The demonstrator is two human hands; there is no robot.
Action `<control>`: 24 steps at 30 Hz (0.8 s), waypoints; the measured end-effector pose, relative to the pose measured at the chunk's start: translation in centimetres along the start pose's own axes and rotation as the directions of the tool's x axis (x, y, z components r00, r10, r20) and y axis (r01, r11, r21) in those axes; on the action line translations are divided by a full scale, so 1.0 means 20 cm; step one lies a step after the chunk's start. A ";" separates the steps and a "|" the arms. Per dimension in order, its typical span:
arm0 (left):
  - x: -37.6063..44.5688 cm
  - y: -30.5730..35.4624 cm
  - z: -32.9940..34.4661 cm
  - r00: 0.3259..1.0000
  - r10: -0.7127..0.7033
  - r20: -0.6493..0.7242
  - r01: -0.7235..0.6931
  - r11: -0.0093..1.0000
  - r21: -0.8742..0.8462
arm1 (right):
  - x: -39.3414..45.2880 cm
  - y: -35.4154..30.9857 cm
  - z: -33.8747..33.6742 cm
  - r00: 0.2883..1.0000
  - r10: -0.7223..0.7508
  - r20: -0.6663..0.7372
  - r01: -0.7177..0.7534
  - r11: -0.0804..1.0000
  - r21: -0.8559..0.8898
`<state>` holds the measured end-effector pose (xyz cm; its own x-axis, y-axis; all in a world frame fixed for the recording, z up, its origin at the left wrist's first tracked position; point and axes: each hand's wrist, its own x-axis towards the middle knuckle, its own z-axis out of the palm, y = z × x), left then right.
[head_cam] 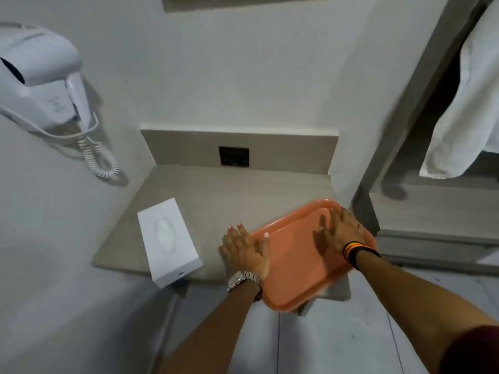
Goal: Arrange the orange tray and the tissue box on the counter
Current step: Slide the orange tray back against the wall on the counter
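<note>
Both forearms reach forward from the bottom edge toward the counter (216, 190). On it, at the right front corner, lies the tray (294, 265): a flat orange rectangle with rounded corners and a low raised rim, smooth and bare inside. It sits askew, and its near end juts out past the counter's front edge.

Left hand (247, 251), with a metal watch (241, 279) at the wrist, lies flat with fingers spread; its palm rests on the counter just beside the tray and its thumb overlaps the tray's left rim. Its grip is released. Right hand (341, 233), a striped band (356, 251) at the wrist, presses flat on the tray's inner surface near the far right end, fingers extended, grip likewise released.

Left of the hands, well apart from the tray, the tissue box (168, 242) lies flat near the counter's front left. It is a plain white oblong with an oval slot on top where a white tissue shows; its near corner also overhangs the edge.
</note>
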<state>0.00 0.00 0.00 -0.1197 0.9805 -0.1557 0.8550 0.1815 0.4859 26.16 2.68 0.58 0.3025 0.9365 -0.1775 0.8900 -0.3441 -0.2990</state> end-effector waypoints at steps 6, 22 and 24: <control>-0.08 0.08 0.08 0.936 -0.346 0.069 0.350 0.885 -0.307 | 0.02 0.12 0.03 0.991 0.121 0.066 -0.119 0.993 -0.026; 0.36 0.13 -0.18 0.918 -0.396 -0.010 0.356 0.836 -0.418 | 0.10 0.05 -0.06 0.938 0.331 0.103 -0.321 0.719 0.616; 0.50 0.11 -0.26 0.934 -0.354 -0.044 0.302 0.853 -0.426 | 0.13 -0.02 -0.05 0.933 0.345 0.103 -0.317 0.650 0.690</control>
<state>-1.96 10.54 4.01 -0.4365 0.8553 -0.2791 0.4778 0.4832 0.7336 26.94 5.23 1.27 0.5542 0.7480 -0.3652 0.2477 -0.5670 -0.7856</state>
